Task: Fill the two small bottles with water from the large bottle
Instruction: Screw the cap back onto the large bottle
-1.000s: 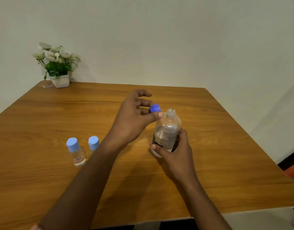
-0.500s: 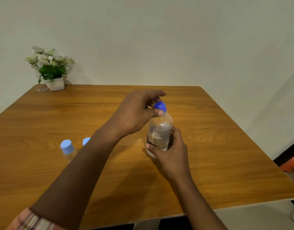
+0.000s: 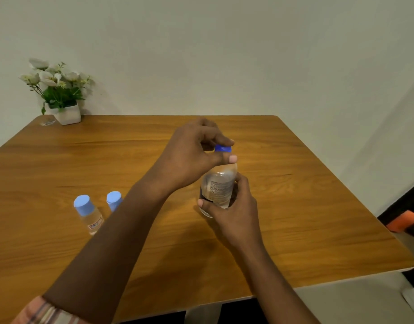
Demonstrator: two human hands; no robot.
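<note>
Screening one small bottle with forearm, left fingers pinch cap; right fingers clasp large bottle.

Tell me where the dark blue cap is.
Head view, right of centre: the dark blue cap sits atop the large bottle, pinched by the left hand; the right hand grips the bottle below.

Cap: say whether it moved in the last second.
Yes. The left hand carried the cap rightward over the table, from beside the mouth of the large bottle onto it.
</note>
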